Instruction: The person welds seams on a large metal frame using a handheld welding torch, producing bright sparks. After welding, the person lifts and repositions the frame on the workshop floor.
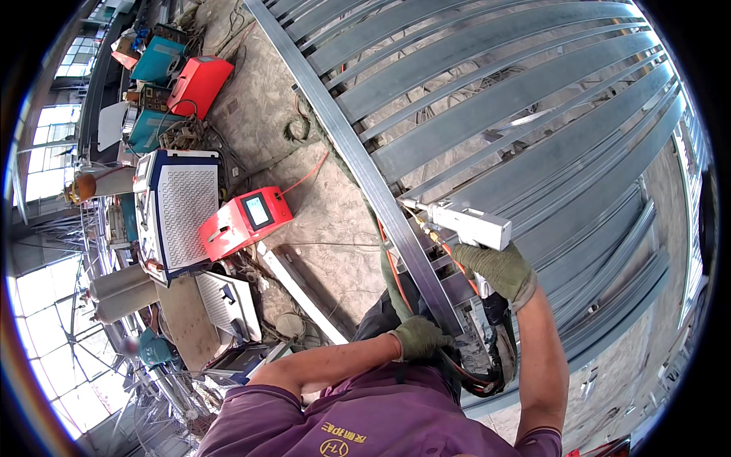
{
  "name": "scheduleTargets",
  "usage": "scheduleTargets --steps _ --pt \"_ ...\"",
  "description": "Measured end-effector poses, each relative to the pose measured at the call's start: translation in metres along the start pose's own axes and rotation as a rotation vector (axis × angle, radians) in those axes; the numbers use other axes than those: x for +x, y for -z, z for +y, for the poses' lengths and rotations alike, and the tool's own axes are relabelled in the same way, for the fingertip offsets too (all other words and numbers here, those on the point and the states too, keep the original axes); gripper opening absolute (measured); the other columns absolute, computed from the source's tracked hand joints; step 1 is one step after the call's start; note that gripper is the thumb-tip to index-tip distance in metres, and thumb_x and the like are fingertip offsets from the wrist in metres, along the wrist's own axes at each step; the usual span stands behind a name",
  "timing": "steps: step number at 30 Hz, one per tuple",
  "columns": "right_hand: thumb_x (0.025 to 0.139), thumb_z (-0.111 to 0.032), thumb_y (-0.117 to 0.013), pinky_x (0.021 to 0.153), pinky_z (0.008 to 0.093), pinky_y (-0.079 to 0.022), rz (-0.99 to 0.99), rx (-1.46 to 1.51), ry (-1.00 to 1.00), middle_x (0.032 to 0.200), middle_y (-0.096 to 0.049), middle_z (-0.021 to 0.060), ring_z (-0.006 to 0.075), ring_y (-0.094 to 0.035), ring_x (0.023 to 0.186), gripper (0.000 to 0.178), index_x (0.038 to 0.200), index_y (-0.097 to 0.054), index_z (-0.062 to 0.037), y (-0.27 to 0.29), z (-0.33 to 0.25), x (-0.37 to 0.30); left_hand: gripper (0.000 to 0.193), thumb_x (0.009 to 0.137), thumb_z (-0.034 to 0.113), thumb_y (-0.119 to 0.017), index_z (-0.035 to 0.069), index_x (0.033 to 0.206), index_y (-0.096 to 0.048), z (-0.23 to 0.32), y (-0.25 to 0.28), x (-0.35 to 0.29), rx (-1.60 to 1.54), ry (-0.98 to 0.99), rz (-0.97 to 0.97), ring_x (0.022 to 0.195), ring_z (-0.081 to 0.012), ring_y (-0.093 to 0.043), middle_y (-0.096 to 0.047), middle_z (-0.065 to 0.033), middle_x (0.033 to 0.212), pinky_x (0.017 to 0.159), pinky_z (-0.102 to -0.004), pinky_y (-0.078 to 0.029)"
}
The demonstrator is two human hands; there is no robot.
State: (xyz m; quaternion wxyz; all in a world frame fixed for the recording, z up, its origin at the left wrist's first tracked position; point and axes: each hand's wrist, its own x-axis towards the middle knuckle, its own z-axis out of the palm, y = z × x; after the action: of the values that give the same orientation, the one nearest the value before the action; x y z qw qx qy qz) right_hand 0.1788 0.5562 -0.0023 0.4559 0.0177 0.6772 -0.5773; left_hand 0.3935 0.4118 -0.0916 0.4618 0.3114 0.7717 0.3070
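Right hand [499, 270], gloved fingers wrapped tight round the welding gun [464, 222], aims its nozzle at the frame rail [381, 190] toward ten o'clock; left hand [419, 337], at seven o'clock, fingers curled closed, grips that rail, seemingly for support.

The person wears a purple short-sleeved polo shirt with a small yellow printed mark near the collar, bare forearms, and an olive-green fabric glove on the left hand [420, 337] and right hand [499, 270].
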Motion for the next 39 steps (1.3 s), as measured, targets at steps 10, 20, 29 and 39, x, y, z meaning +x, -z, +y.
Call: scheduleTargets --steps 10,20,29,39 --pt "0.092 -0.019 -0.080 0.065 0.0284 -0.053 -0.013 -0.053 -0.040 0.091 -0.071 0.0021 0.0094 -0.062 0.075 0.055 0.140 -0.060 -0.0040 -0.002 -0.001 0.003 0.044 0.083 0.019 -0.067 0.022 0.127 -0.071 -0.001 0.000 0.002 -0.057 -0.035 0.068 0.091 -0.0343 -0.073 -0.076 -0.0103 0.096 0.079 -0.0477 -0.056" --pt "0.090 -0.020 -0.082 0.059 0.0266 -0.051 0.003 -0.025 -0.031 0.089 -0.070 0.0007 0.0071 -0.060 0.071 0.060 0.143 -0.060 -0.0066 -0.008 -0.008 0.001 0.048 0.083 0.019 -0.066 0.021 0.130 -0.071 -0.003 -0.004 0.003 -0.038 -0.023 0.054 0.089 -0.0343 -0.074 -0.076 -0.0107 0.097 0.077 -0.0480 -0.056" --pt "0.093 -0.024 -0.080 0.057 0.0283 -0.052 0.036 -0.068 0.014 0.086 -0.072 0.0016 0.0088 -0.061 0.065 0.044 0.131 -0.067 -0.0077 -0.014 -0.011 -0.001 0.050 0.083 0.020 -0.067 0.024 0.134 -0.069 0.000 -0.006 0.001 -0.025 -0.016 0.062 0.091 -0.0333 -0.073 -0.076 -0.0098 0.099 0.078 -0.0475 -0.056" --pt "0.092 -0.029 -0.080 0.057 0.0286 -0.053 0.033 -0.126 -0.073 0.084 -0.072 0.0026 0.0095 -0.063 0.065 0.046 0.131 -0.068 -0.0078 -0.012 -0.009 0.000 0.061 0.082 0.030 -0.073 0.029 0.142 -0.063 0.009 0.003 -0.006 -0.026 -0.005 -0.009 0.092 -0.0317 -0.073 -0.074 -0.0082 0.098 0.080 -0.0456 -0.055"
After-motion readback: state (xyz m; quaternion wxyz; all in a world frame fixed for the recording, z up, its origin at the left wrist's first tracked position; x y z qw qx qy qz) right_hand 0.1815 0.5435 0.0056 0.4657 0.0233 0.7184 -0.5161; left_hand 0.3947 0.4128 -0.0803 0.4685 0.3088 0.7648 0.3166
